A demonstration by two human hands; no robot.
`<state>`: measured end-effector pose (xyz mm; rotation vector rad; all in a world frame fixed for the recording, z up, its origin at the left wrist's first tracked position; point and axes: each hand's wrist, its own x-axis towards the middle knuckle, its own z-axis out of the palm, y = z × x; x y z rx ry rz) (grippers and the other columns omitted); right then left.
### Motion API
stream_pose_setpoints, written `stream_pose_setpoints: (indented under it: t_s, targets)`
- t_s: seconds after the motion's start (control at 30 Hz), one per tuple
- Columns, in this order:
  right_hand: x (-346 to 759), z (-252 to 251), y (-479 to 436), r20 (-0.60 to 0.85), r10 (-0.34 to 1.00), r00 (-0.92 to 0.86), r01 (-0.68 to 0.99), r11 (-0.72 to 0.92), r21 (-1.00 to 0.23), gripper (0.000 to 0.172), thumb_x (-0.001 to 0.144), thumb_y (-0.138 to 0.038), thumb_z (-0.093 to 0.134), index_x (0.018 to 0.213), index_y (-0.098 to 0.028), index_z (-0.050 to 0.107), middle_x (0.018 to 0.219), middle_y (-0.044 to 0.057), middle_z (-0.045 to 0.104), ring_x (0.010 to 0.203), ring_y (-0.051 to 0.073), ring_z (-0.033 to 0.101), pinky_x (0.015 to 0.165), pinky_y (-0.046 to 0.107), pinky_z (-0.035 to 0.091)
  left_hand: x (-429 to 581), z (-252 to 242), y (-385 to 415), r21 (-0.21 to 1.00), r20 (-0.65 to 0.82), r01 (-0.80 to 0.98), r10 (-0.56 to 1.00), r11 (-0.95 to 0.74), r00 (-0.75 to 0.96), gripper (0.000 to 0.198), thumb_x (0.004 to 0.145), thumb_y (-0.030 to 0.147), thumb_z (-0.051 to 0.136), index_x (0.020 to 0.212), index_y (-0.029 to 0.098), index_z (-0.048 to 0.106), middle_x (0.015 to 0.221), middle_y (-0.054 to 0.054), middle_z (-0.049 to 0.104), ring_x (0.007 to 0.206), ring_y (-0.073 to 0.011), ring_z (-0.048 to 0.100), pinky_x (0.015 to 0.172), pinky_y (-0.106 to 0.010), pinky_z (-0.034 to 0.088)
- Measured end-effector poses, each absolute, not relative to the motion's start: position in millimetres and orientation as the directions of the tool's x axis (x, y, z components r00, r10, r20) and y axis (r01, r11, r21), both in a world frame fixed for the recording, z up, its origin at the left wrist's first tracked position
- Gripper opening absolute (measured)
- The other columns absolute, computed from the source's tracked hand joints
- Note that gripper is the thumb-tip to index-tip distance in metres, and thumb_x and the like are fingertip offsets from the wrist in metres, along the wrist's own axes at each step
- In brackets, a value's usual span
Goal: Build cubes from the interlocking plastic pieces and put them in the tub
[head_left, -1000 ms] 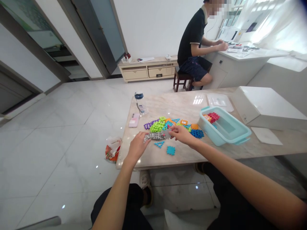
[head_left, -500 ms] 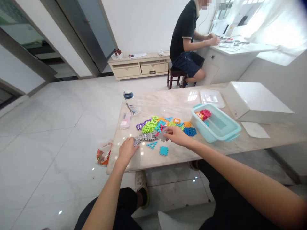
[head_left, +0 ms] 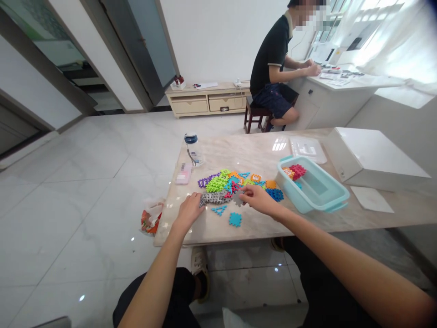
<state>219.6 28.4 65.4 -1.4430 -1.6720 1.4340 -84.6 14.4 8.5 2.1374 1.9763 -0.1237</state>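
Note:
My right hand (head_left: 262, 200) pinches a flat grey square tile (head_left: 237, 197) with notched edges, held at the right end of a row of grey interlocking tiles (head_left: 215, 197). At the row's left end, my left hand (head_left: 190, 210) has its fingers closed against the end tiles, partly covering them. Behind the row lies a pile of notched tiles: purple ones (head_left: 205, 181), lime green ones (head_left: 215, 183) and dark blue ones (head_left: 275, 195). Nearer to me lie a blue triangular frame (head_left: 219, 210) and a turquoise square tile (head_left: 235, 219).
A light teal bin (head_left: 316, 200) with a few red and orange tiles stands right of the pile. Beyond are a clear lid (head_left: 308, 150) and a white box (head_left: 375, 152). A water bottle (head_left: 193, 150) stands back left. Another person (head_left: 271, 59) sits at a far counter.
The view has shifted, so everything appears slightly lower and further right. My left hand has brought its grey tile in against the row's left end. My right hand still holds its grey square tile.

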Motion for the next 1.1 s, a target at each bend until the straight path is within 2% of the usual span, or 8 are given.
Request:
stream_pose_setpoints:
  t_s: [0.13, 0.37, 0.53, 0.67, 0.77, 0.93, 1.1]
  targets:
    - [214, 59, 26, -0.251, 0.919, -0.303, 0.378, -0.126, -0.917, 0.013, 0.090, -0.023, 0.065, 0.098, -0.013, 0.071, 0.077, 0.004, 0.075, 0.073, 0.017, 0.072, 0.067, 0.024, 0.049, -78, 11, 8, 0.067, -0.240, 0.997, 0.969, -0.042, 0.057, 0.032, 0.097, 0.029, 0.064, 0.127, 0.018, 0.063, 0.131, -0.016, 0.067, 0.125, -0.0337, 0.064, 0.094, -0.039, 0.054]
    - [197, 56, 21, -0.226, 0.885, -0.406, 0.380, -0.062, -0.923, 0.019, 0.091, -0.028, 0.066, 0.101, -0.013, 0.073, 0.077, 0.004, 0.074, 0.071, 0.016, 0.069, 0.066, 0.024, 0.049, -68, 10, 3, 0.018, -0.258, 1.000, 0.966, -0.016, 0.020, 0.036, 0.094, 0.036, 0.070, 0.124, 0.017, 0.062, 0.122, -0.018, 0.072, 0.117, -0.0340, 0.070, 0.093, -0.039, 0.055]
    - [189, 52, 22, -0.237, 0.882, -0.407, 0.411, -0.055, -0.910, 0.020, 0.093, -0.030, 0.064, 0.099, -0.012, 0.073, 0.079, 0.005, 0.073, 0.072, 0.015, 0.066, 0.068, 0.024, 0.049, -69, 10, 0, 0.033, -0.227, 0.999, 0.974, 0.009, -0.001, 0.036, 0.097, 0.035, 0.068, 0.126, 0.016, 0.060, 0.123, -0.019, 0.070, 0.118, -0.0356, 0.070, 0.092, -0.040, 0.055]
    - [184, 46, 25, -0.236, 0.887, -0.398, 0.410, -0.058, -0.910, 0.018, 0.092, -0.029, 0.065, 0.096, -0.013, 0.072, 0.082, 0.005, 0.073, 0.072, 0.014, 0.065, 0.067, 0.023, 0.047, -70, 10, 0, 0.111, -0.189, 0.994, 0.982, 0.007, 0.015, 0.043, 0.100, 0.037, 0.064, 0.137, 0.017, 0.054, 0.129, -0.019, 0.070, 0.116, -0.0338, 0.071, 0.090, -0.038, 0.055]
    - [181, 43, 26, -0.212, 0.893, -0.397, 0.400, -0.039, -0.916, 0.018, 0.092, -0.029, 0.065, 0.096, -0.013, 0.072, 0.084, 0.005, 0.074, 0.072, 0.014, 0.065, 0.067, 0.023, 0.048, -68, 10, 2, 0.158, -0.160, 0.987, 0.986, -0.028, 0.053, 0.046, 0.102, 0.034, 0.062, 0.143, 0.017, 0.050, 0.125, -0.018, 0.072, 0.119, -0.0327, 0.070, 0.093, -0.037, 0.053]
    - [176, 43, 27, -0.171, 0.911, -0.375, 0.394, -0.010, -0.919, 0.019, 0.090, -0.029, 0.068, 0.097, -0.013, 0.074, 0.082, 0.003, 0.073, 0.071, 0.012, 0.062, 0.065, 0.021, 0.045, -64, 11, 5, 0.116, -0.171, 0.991, 0.981, -0.073, 0.092, 0.038, 0.101, 0.034, 0.065, 0.135, 0.019, 0.056, 0.126, -0.017, 0.072, 0.123, -0.0314, 0.067, 0.096, -0.035, 0.052]
    - [180, 53, 29, -0.145, 0.908, -0.394, 0.378, 0.016, -0.926, 0.016, 0.088, -0.029, 0.070, 0.087, -0.014, 0.074, 0.079, 0.004, 0.072, 0.072, 0.013, 0.062, 0.064, 0.021, 0.043, -65, 8, 10, 0.091, -0.185, 0.994, 0.979, -0.063, 0.079, 0.044, 0.099, 0.036, 0.069, 0.137, 0.019, 0.056, 0.128, -0.017, 0.071, 0.121, -0.0316, 0.068, 0.095, -0.035, 0.053]
